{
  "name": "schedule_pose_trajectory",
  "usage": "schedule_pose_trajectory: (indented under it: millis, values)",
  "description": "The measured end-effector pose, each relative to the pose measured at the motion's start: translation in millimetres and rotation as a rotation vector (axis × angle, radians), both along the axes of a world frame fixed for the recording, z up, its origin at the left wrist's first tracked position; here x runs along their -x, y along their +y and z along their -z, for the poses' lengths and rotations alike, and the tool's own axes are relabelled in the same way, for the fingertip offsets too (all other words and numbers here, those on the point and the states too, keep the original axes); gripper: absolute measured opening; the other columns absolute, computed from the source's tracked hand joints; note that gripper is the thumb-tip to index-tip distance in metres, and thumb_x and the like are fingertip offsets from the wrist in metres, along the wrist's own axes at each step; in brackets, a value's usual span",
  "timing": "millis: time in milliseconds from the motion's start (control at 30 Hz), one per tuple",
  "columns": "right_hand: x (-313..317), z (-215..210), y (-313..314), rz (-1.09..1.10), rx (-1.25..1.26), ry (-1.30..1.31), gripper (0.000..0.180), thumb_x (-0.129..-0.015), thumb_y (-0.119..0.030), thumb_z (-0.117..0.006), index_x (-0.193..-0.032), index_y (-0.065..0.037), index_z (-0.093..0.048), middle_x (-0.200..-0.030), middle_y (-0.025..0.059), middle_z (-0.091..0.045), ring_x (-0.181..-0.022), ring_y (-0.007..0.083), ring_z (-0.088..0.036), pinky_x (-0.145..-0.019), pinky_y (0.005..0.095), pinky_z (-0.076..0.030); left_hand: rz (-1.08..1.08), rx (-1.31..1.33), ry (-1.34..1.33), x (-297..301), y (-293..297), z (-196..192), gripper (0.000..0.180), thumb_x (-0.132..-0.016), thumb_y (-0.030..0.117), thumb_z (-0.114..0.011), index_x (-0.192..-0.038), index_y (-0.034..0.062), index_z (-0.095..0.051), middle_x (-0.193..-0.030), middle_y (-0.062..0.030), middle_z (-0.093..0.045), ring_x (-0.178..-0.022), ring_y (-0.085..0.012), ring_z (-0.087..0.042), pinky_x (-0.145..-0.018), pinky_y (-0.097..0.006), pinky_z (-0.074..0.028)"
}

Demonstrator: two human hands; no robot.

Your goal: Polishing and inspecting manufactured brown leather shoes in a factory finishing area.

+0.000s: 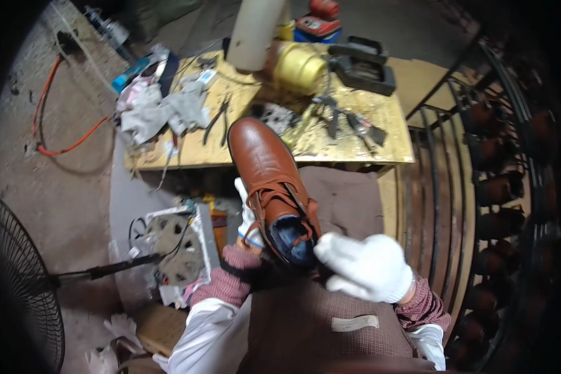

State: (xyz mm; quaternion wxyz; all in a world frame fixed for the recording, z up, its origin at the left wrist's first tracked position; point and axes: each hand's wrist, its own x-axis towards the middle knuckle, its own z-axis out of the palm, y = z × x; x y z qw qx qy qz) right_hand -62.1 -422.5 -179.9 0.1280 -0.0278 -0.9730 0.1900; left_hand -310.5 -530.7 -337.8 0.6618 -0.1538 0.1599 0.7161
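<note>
A brown leather lace-up shoe (265,156) is held out in front of my body, toe pointing away and sole down. Its laces (273,190) are loosely threaded, and the dark lining shows in the opening. My left hand (246,209), in a white knitted glove, grips the shoe from its left side and underneath; most of its fingers are hidden. Also white-gloved, my right hand (368,265) is at the right of the heel, its fingers pressed together and their tips against or just beside the collar. Whether anything is between them cannot be made out.
Beyond the shoe stands a yellow-topped workbench (199,153) with pliers (218,121), grey rags (168,115), a yellow roll (299,68) and a black tray (363,68). A rack of shoes (495,187) lines the right. A fan (22,287) stands at the left.
</note>
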Motion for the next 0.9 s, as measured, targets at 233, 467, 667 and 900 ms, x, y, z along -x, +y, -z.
schedule_pose_trajectory:
  millis: [233,467,667,900]
  values:
    - [8.2,28.8,9.3,0.251,0.130,0.155,0.049,-0.090,-0.037,-0.070,-0.124,-0.002,-0.069,-0.120,0.0148,-0.072,-0.079,0.0259,-0.071,-0.064,0.0333,-0.051,-0.159,0.290,0.889,144.9,12.0,183.1,0.070,-0.096,0.061,-0.058,-0.147,0.0135,-0.049,-0.125,-0.0168,-0.067,-0.083,-0.0379,-0.069,-0.073,-0.049,-0.060]
    - [-22.0,61.8,9.1,0.511,0.205,0.028,0.043,-0.089,-0.036,-0.072,-0.117,-0.003,-0.072,-0.116,0.0144,-0.073,-0.093,0.0301,-0.072,-0.073,0.0359,-0.055,-0.199,-0.070,0.582,120.9,76.1,70.2,0.061,-0.101,0.052,-0.055,-0.147,0.0118,-0.049,-0.138,-0.0143,-0.059,-0.109,-0.0340,-0.061,-0.094,-0.048,-0.053]
    - [-21.8,78.7,18.6,0.532,0.226,-0.002,0.041,-0.085,-0.029,-0.076,-0.117,-0.004,-0.071,-0.117,0.0143,-0.072,-0.096,0.0321,-0.071,-0.078,0.0382,-0.056,-0.324,-0.188,0.433,78.9,49.2,-23.1,0.056,-0.105,0.045,-0.054,-0.148,0.0095,-0.048,-0.148,-0.0128,-0.053,-0.131,-0.0318,-0.055,-0.110,-0.049,-0.046]
    - [-3.8,78.6,20.9,0.454,0.225,-0.007,0.041,-0.084,-0.028,-0.076,-0.118,-0.007,-0.071,-0.120,0.0123,-0.072,-0.098,0.0302,-0.070,-0.078,0.0370,-0.054,-0.266,-0.006,0.590,48.0,56.4,-17.0,0.100,-0.091,0.082,-0.043,-0.158,0.0090,-0.032,-0.154,-0.0163,-0.046,-0.134,-0.0349,-0.053,-0.115,-0.048,-0.044]
